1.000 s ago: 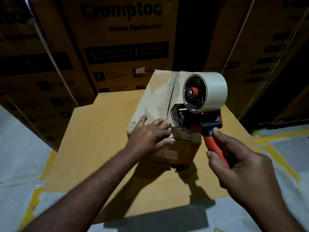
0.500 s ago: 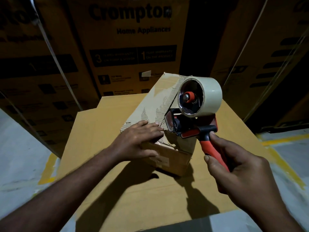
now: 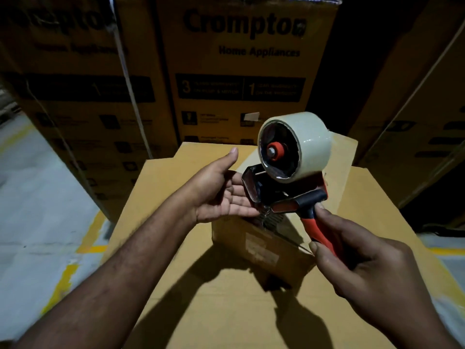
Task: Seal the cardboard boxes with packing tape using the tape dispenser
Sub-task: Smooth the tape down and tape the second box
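Right grip (image 3: 372, 263): closest to the camera, fingers and thumb curled round the red handle of the tape dispenser (image 3: 284, 195), clamped on it.
Tape dispenser: held in the air above the near top edge of the small cardboard box (image 3: 259, 245), handle slanting down to the right, black head pointing left.
Tape roll (image 3: 309, 142): pale, mounted on the dispenser's red hub, standing higher than both hands.
Left grip (image 3: 221, 192): fingers straight and apart, palm turned towards the dispenser's head, thumb pointing up, holding nothing (its fingertips lay just beside the head; whether they touched it was possibly hidden by the blur).
Small cardboard box: stood on the large carton (image 3: 201, 311), a pale label on its near face, its top mostly covered by the hands and the dispenser.
Large carton: flat brown top, carrying the small box and the shadows of both arms.
Floor (image 3: 37, 222): grey, with yellow painted lines at left and right.
Stacked cartons (image 3: 239, 59): behind, printed "Crompton Home Appliances", a pale strap (image 3: 125, 71) running down the left one.
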